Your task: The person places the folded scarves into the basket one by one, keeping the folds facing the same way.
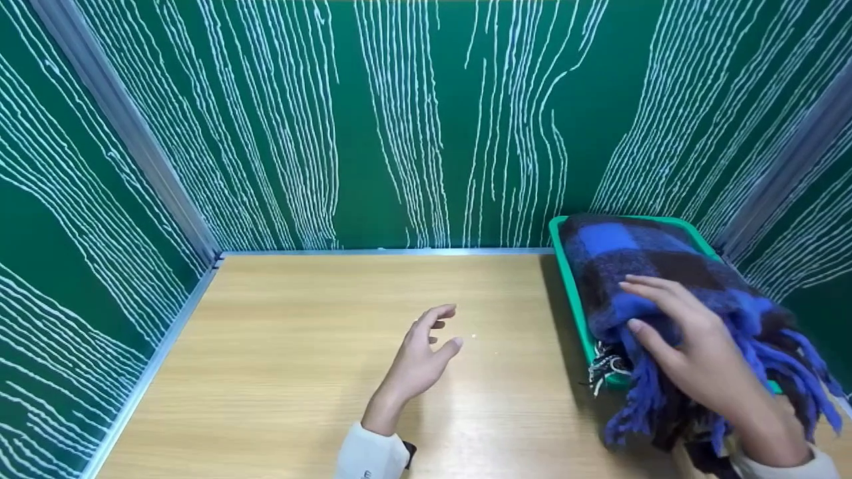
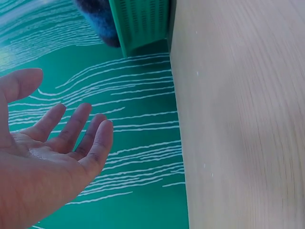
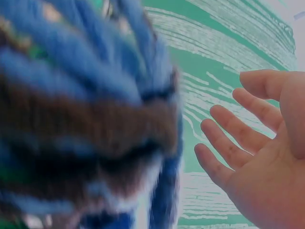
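A blue and dark brown checked scarf (image 1: 639,266) with long fringes lies bundled in a green plastic basket (image 1: 570,279), its fringe hanging over the near side. Above the scarf is my right hand (image 1: 699,346), fingers spread and relaxed; the right wrist view shows that hand (image 3: 257,138) apart from the blurred scarf (image 3: 86,114), with nothing in its grasp. My left hand (image 1: 419,359) hovers over the wooden table, left of the basket, its fingers loosely bent and holding nothing. In the left wrist view, the basket (image 2: 143,24) appears beyond that hand (image 2: 62,138).
Green panels (image 1: 452,133) with white wavy lines enclose the table (image 1: 299,352) at the back and sides. Grey metal posts (image 1: 126,113) stand at the corners. Black and white fringe (image 1: 607,364) pokes out at the basket's near left corner.
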### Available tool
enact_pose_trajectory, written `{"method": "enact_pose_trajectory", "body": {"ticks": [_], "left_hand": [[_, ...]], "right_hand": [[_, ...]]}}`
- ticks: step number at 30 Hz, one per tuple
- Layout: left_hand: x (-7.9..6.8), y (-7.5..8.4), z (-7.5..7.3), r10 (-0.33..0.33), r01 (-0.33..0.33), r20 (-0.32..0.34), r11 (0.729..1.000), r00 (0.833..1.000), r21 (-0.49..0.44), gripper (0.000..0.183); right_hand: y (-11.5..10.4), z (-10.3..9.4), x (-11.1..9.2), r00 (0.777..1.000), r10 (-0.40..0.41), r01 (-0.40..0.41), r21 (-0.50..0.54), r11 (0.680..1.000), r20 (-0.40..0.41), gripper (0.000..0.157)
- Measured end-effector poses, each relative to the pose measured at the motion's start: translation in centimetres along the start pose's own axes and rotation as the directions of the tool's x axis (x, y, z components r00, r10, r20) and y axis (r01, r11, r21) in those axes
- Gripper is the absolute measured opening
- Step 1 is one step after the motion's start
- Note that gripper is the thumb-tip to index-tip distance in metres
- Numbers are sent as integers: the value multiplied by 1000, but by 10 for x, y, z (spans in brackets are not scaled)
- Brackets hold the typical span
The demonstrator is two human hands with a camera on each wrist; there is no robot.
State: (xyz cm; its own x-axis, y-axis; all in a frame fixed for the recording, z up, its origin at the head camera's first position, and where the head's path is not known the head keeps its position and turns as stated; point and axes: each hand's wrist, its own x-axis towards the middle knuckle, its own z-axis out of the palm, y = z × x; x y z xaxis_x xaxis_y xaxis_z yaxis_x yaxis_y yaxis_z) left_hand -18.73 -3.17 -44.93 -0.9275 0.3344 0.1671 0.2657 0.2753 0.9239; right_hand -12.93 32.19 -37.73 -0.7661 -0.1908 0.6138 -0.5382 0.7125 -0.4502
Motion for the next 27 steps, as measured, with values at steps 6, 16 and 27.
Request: {"method": "enact_pose_trajectory", "body": {"ticks": [6, 16, 27], "left_hand": [[-3, -2, -10, -17, 16, -23, 1000, 1000, -18, 51], [-10, -7, -28, -40, 40, -74, 999, 996, -6, 50], [-23, -23, -51, -31, 43, -124, 994, 992, 96, 54]], "right_hand": [[-14, 19, -1, 1000, -10, 10, 11, 1000, 16, 56], [-37, 58, -10, 991, 4, 6, -71, 997, 136, 58], [-39, 92, -20, 984, -86, 97, -65, 993, 153, 61]]}}
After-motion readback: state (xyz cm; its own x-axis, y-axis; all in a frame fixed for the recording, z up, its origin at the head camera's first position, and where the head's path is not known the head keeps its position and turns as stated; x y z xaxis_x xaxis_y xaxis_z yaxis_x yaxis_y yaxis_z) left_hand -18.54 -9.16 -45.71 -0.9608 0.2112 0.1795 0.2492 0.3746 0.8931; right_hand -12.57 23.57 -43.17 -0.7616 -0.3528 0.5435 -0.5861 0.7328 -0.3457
